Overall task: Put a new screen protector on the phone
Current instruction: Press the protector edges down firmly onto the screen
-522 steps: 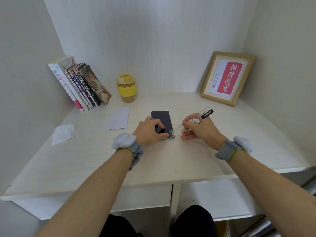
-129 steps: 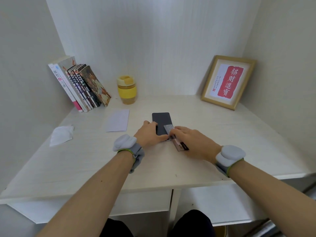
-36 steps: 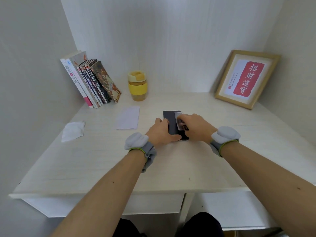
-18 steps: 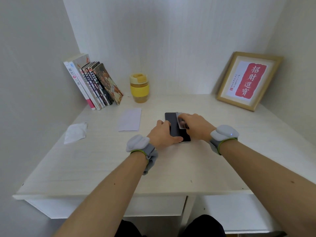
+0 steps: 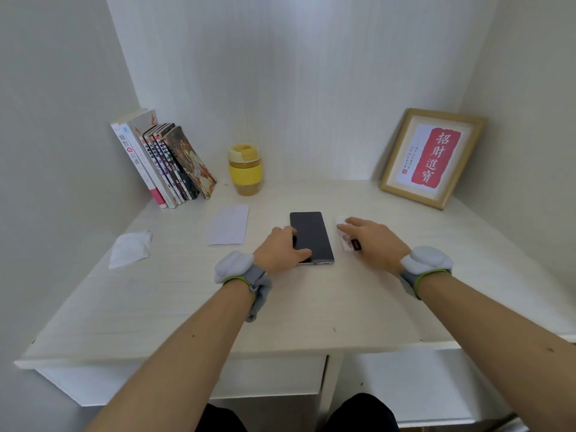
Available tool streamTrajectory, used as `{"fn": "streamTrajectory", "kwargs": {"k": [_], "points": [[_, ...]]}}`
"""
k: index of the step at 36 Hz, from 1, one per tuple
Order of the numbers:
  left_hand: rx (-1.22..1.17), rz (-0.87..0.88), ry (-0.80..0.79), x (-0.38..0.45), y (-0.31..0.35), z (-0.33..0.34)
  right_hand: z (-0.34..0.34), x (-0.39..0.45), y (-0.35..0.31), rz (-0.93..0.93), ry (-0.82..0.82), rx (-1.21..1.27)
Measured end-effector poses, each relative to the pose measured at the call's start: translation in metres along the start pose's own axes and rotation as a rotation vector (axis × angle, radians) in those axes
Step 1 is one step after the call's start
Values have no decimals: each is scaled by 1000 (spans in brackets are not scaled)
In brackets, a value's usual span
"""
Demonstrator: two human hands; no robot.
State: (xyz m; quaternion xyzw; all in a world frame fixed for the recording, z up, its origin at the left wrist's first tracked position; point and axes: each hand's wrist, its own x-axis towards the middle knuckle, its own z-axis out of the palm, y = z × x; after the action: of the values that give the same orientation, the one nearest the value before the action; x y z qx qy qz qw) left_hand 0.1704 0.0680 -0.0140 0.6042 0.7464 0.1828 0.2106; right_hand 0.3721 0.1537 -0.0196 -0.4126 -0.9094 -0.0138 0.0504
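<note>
A black phone lies flat, screen up, in the middle of the white desk. My left hand rests on its near left corner, the thumb lying across the lower screen and the fingers along the left edge. Just right of the phone lies a clear strip with a black end, partly under my right hand. That hand lies flat over it with fingers stretched forward, off the phone.
A white envelope-like paper lies left of the phone and a crumpled white wipe farther left. Several books lean at the back left beside a yellow cup. A framed red print stands back right.
My right hand has left the phone's screen and moved right onto the desk, taking the clear strip with it. The left hand stays on the phone.
</note>
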Motion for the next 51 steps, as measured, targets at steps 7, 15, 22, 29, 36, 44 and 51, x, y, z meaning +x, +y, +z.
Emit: {"fn": "streamTrajectory", "kwargs": {"k": [7,15,22,29,36,44,51], "points": [[-4,-37,5,1,-4,1,0,-8,-1,-45,-91,-52],[0,-54,26,3,-7,2,0,-7,-1,-51,-125,-7],[-19,-65,73,5,-5,6,2,2,-10,73,-44,238],[3,-53,109,5,-3,8,17,6,-12,114,-75,154],[16,-43,149,7,-1,6,26,16,-14,89,184,129],[-8,-63,169,12,-2,6,14,20,-34,128,164,65],[-118,-95,165,9,-4,4,6,19,-53,200,114,160]]}}
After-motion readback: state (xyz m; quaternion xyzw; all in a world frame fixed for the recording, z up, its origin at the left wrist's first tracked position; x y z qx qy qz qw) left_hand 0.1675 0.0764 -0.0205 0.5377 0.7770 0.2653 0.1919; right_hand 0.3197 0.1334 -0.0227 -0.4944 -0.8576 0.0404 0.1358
